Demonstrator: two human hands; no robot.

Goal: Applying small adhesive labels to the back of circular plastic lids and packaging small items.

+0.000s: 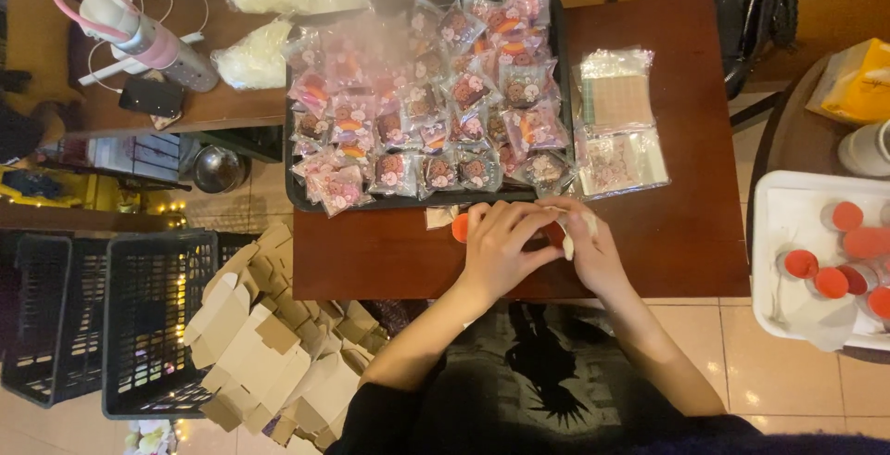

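Observation:
My left hand (496, 251) and my right hand (593, 249) meet over the front of a dark wooden table (686, 233). Together they hold a small item with a red part and a white part (559, 235); what it is stays unclear, as fingers cover most of it. An orange-red round piece (459, 228) lies on the table just left of my left hand. Right behind the hands sits a black tray (295, 197) piled with several small pink-printed bags of cookies (436, 94).
Stacks of empty clear bags (619, 131) lie right of the tray. A white tray with red-capped cups (825, 270) stands at the far right. Folded cardboard boxes (269, 344) and black crates (148, 325) sit on the floor left. A pink-handled bottle (148, 38) and phone (150, 96) rest on a side bench.

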